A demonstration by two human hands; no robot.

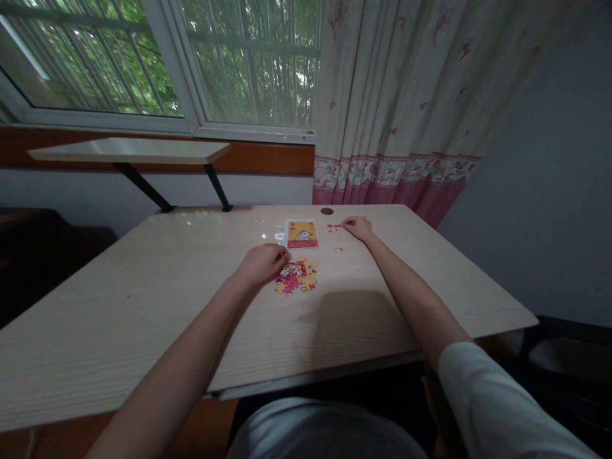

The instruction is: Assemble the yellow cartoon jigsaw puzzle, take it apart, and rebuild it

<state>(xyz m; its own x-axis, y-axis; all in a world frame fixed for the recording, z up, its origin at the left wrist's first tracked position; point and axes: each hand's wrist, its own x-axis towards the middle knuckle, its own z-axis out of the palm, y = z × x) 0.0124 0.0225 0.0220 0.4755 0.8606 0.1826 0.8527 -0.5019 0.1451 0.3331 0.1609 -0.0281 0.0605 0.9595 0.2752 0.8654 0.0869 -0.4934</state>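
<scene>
A partly joined jigsaw (296, 276) in pink, yellow and white lies on the pale wooden table (143, 299). My left hand (264, 261) rests with curled fingers at the jigsaw's upper left edge, fingertips touching it. My right hand (357, 227) reaches farther back, fingers closed on a small red loose piece (333, 226). A reference picture card (301, 233), yellow and red, lies between the two hands. One tiny loose piece (338, 248) sits to the right of the card.
A cable hole (327, 211) is at the table's back edge. A narrow shelf on black brackets (129, 150) stands under the window. A pink-hemmed curtain (392, 172) hangs at the back right. My lap is below the front edge.
</scene>
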